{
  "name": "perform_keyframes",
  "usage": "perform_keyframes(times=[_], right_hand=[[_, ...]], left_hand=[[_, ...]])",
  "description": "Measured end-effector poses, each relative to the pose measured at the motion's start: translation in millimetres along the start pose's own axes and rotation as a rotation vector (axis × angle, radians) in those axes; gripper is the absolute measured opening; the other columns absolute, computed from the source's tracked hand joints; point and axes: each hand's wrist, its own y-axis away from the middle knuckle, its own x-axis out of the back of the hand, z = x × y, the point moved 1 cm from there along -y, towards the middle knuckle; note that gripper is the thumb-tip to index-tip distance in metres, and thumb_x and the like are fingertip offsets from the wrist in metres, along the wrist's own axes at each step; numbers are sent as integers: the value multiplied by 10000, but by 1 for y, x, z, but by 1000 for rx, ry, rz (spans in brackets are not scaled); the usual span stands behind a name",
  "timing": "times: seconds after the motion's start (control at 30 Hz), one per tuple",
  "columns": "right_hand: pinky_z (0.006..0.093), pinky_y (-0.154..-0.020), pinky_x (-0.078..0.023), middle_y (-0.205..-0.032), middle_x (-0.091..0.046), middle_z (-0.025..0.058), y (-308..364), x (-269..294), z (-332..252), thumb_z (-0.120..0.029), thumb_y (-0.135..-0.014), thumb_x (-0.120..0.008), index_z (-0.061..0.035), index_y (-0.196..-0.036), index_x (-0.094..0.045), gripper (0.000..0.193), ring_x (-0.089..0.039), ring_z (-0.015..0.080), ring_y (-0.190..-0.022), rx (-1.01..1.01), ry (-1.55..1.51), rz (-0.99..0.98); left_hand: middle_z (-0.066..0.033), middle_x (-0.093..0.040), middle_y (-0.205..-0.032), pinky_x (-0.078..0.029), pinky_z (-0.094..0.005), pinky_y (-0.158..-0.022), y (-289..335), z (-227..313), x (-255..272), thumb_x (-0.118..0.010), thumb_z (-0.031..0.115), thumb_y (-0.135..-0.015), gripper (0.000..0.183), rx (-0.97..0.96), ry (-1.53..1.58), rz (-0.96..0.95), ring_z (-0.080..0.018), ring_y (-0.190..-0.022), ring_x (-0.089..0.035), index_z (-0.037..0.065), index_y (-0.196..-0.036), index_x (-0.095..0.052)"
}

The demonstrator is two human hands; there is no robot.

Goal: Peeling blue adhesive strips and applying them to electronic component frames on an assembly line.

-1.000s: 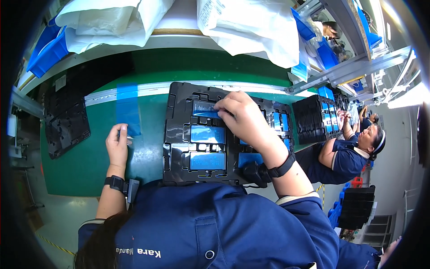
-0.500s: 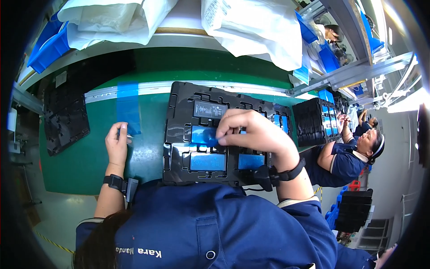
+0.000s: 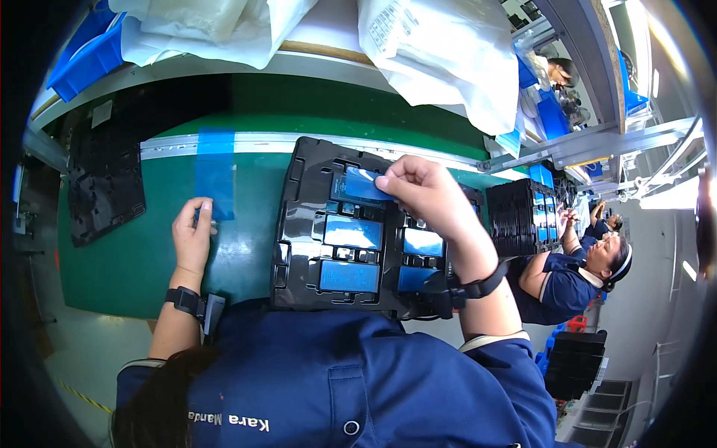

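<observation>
A black moulded tray (image 3: 305, 224) lies in front of me, with flat battery packs in its pockets. Between thumb and fingertips, my right hand (image 3: 426, 190) pinches the corner of a blue film (image 3: 363, 184) that lies over the dark pack in the top left pocket. Below it, blue-covered packs fill the middle left pocket (image 3: 352, 232) and the lower left pocket (image 3: 349, 276). Other blue pieces (image 3: 422, 242) show under my right wrist. My left hand (image 3: 193, 233) is closed beside the tray, with a small shiny bit at its fingertips, too small to name.
Blue tape strips (image 3: 214, 175) are stuck on the green mat (image 3: 168, 261). Black trays (image 3: 108, 183) lean at the left. A stack of black trays (image 3: 511, 218) stands at the right, near a co-worker (image 3: 556, 280). White bags (image 3: 441, 52) overhang the shelf above.
My right hand has moved up from the middle left pocket to the top left one, where blue film now covers the formerly bare dark pack. My left hand stays nearly still.
</observation>
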Motion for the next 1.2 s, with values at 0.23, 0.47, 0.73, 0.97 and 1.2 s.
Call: perform_keyframes(times=[0.23,0.47,0.73,0.97,1.2], right_hand=[[244,-512,-362,-578,-482,5,-9,-15,10,-189,-777,-677,-3,-766,-602,201,-422,79,-547,22,115,107],[229,-523,-364,-597,-499,1,-8,-17,12,-171,-773,-686,-3,-780,-608,185,-426,64,-566,17,107,120],[213,-501,-335,-593,-479,-28,-5,-19,15,-167,-783,-683,-9,-778,-603,177,-400,41,-556,9,58,118],[213,-495,-331,-588,-476,-29,-5,-19,15,-161,-789,-676,-9,-787,-606,168,-396,39,-551,28,63,130],[215,-501,-343,-590,-486,-24,-4,-22,12,-162,-791,-674,-9,-777,-601,171,-406,44,-551,19,71,133]], left_hand=[[-42,-594,-790,-455,-214,-501,-1,2,-5,-570,213,-898,214,-3,19,-16,-80,-567,-531,3,-910,-606],[-43,-588,-767,-455,-215,-498,1,6,-3,-577,229,-893,228,-4,5,0,-83,-559,-534,3,-892,-606],[-39,-588,-755,-463,-213,-492,0,5,-3,-579,231,-892,231,-4,23,-7,-79,-558,-537,2,-897,-604],[-41,-589,-771,-467,-215,-491,0,5,-3,-574,225,-894,225,-10,-7,-20,-79,-564,-538,1,-897,-603],[-41,-591,-799,-426,-203,-493,0,3,-3,-548,212,-908,210,-34,-15,-16,-72,-540,-521,8,-924,-597]])
